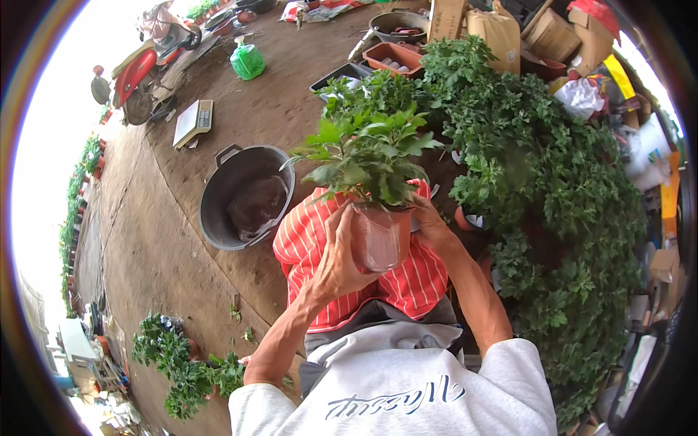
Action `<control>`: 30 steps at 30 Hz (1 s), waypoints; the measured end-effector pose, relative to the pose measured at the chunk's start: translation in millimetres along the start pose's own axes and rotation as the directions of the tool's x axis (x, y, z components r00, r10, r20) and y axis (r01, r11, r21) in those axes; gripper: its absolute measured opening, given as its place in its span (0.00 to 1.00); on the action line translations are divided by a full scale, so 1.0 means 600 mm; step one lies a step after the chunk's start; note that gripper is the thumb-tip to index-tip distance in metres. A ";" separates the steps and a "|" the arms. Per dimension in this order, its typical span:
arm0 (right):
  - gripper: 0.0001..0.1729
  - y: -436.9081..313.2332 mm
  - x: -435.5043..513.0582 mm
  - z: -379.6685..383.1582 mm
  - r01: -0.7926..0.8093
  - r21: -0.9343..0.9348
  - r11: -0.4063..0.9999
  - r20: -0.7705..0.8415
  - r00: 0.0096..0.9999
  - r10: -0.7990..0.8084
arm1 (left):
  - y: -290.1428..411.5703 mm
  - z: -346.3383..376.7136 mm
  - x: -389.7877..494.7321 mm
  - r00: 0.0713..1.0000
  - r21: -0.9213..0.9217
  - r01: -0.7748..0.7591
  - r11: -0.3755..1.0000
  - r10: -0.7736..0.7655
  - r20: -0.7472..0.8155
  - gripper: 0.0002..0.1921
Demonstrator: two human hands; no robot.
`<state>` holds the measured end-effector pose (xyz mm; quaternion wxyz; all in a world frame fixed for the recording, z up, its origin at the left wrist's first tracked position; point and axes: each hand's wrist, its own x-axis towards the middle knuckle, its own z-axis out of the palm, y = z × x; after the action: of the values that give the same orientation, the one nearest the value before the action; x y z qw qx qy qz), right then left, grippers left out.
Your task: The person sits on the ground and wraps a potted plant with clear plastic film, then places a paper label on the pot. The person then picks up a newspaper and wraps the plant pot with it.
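Observation:
A terracotta-coloured plant pot (380,238) stands tilted over my lap, with a leafy green plant (366,155) growing from it. Clear plastic film seems to wrap the pot's near side. My left hand (344,256) grips its left side, thumb near the rim and palm low. On the right, my right hand (432,222) holds the pot near the rim; some of its fingers are hidden behind the pot. Beneath lies a red cloth with white stripes (305,248), spread over my knees.
Left of my knees is a black tub (218,218) with dark material inside. Beyond it are a kitchen-type scale (191,124), a green plastic bottle (247,61) and a red scooter (136,76). Dense potted plants (561,180) crowd the right side. Several more plants (180,370) stand at lower left.

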<state>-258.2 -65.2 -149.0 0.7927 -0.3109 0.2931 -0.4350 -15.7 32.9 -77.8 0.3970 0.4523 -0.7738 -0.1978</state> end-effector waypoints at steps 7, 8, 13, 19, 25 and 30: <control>0.21 0.026 0.036 -0.022 0.010 -0.176 0.984 -0.149 0.988 -0.037 | -0.003 0.003 0.016 0.996 0.085 -0.087 0.993 0.090 -0.027 0.81; 0.20 0.024 0.036 -0.014 0.008 -0.197 0.980 -0.179 0.983 -0.044 | -0.004 -0.002 0.016 0.994 0.116 -0.105 0.988 0.109 -0.031 0.81; 0.25 0.001 0.028 -0.041 -0.054 -0.185 0.981 -0.169 0.985 0.022 | -0.007 -0.022 0.026 0.989 0.088 0.054 0.995 -0.065 0.130 0.77; 0.31 -0.020 -0.002 -0.050 0.140 -0.424 0.895 -0.168 0.959 -0.230 | -0.005 -0.013 0.040 0.986 0.058 0.010 0.998 -0.020 0.167 0.70; 0.36 0.024 -0.045 -0.050 0.245 -0.839 0.485 -0.140 0.764 -0.630 | -0.002 -0.021 0.045 0.984 0.016 0.045 0.999 -0.048 0.174 0.67; 0.36 0.015 -0.051 -0.010 0.182 -0.840 0.511 -0.259 0.693 -0.673 | -0.002 -0.022 0.040 0.985 0.066 0.024 0.998 -0.035 0.171 0.66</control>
<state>-271.6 -36.1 -153.8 0.3189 -0.5367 0.5730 -0.5310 -11.2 12.2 -59.9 0.3110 0.4573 -0.8043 -0.2174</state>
